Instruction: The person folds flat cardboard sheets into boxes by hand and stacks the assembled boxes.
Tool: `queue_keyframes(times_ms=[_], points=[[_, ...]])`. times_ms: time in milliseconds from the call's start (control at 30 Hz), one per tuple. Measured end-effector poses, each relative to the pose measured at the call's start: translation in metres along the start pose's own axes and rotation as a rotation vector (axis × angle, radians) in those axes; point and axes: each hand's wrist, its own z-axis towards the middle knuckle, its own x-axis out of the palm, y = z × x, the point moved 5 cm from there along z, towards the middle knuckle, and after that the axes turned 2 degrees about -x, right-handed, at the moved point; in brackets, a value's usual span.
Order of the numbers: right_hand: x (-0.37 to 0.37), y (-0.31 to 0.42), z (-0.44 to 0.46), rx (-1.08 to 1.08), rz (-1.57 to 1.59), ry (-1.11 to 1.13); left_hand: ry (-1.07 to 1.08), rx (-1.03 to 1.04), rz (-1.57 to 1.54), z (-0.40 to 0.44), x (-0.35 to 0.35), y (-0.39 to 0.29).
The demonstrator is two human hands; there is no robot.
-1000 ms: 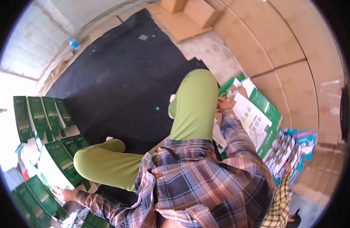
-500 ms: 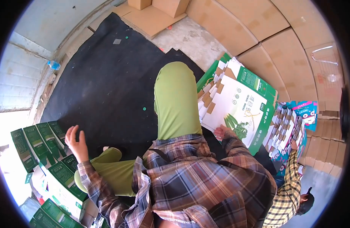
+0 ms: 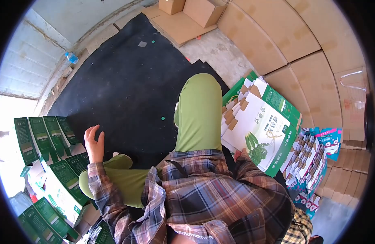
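My left hand (image 3: 94, 142) is raised over the black mat with its fingers apart and nothing in them, just right of the standing green cartons (image 3: 44, 136). At the near edge of a stack of flat, printed white-and-green cartons, my right hand (image 3: 241, 155) has its fingers curled on the top carton (image 3: 258, 136). Part of that hand is hidden by its sleeve. Vegetables and lettering are printed on the top carton, and brown-and-white flaps fan out along its left side.
The black mat (image 3: 126, 89) covers the floor ahead. Large brown boxes (image 3: 305, 77) are stacked at right. Blue-and-pink flat cartons (image 3: 305, 162) lie beyond the green stack. A person's checked sleeve (image 3: 299, 227) shows at lower right. A blue-capped bottle (image 3: 72, 57) is by the wall.
The view has shifted, so the scene sits lower and farther right. My right hand has slid left along the carton edge. The other person's hand and head have left view.
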Motion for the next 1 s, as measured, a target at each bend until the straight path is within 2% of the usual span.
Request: queue_keyframes(times_ms=[67, 100, 133, 167, 267, 333, 533, 600, 633, 700, 767, 833, 867, 1000], points=[[0.015, 0.003, -0.023, -0.005, 0.079, 0.045, 0.024, -0.052, -0.050, -0.002, -0.002, -0.002], [0.025, 0.009, -0.036, -0.109, 0.194, 0.045, 0.054, -0.096, -0.102, -0.003, -0.002, -0.001], [0.034, 0.016, -0.048, -0.214, 0.312, 0.043, 0.038, -0.049, -0.101, -0.004, -0.002, 0.000], [0.042, 0.020, -0.056, -0.223, 0.314, 0.048, 0.033, -0.049, -0.109, -0.005, -0.003, 0.000], [0.084, 0.049, -0.074, -0.409, 0.420, 0.254, 0.083, -0.076, -0.148, -0.006, -0.002, -0.002], [0.115, 0.072, -0.092, -0.385, 0.507, 0.336, 0.108, -0.047, -0.179, -0.005, 0.001, -0.003], [0.177, 0.122, -0.194, -0.497, 0.504, 0.362, 0.127, -0.085, -0.192, -0.002, -0.001, -0.007], [0.195, 0.123, -0.240, -0.485, 0.523, 0.521, 0.123, -0.084, -0.209, -0.002, 0.000, -0.006], [0.198, 0.121, -0.253, -0.484, 0.522, 0.526, 0.125, -0.085, -0.222, -0.002, -0.001, -0.005], [0.216, 0.120, -0.285, -0.553, 0.448, 0.725, 0.114, -0.089, -0.240, -0.002, -0.002, -0.005], [0.228, 0.120, -0.318, -0.525, 0.403, 0.792, 0.091, -0.104, -0.253, -0.002, -0.003, -0.004], [0.244, 0.122, -0.340, -0.553, 0.217, 1.076, 0.086, -0.120, -0.325, -0.001, -0.005, -0.002], [0.251, 0.125, -0.354, -0.543, 0.193, 1.145, 0.077, -0.125, -0.319, -0.001, -0.006, 0.000], [0.281, 0.125, -0.392, -0.462, 0.171, 1.072, 0.018, -0.215, -0.357, 0.000, -0.008, 0.023]])
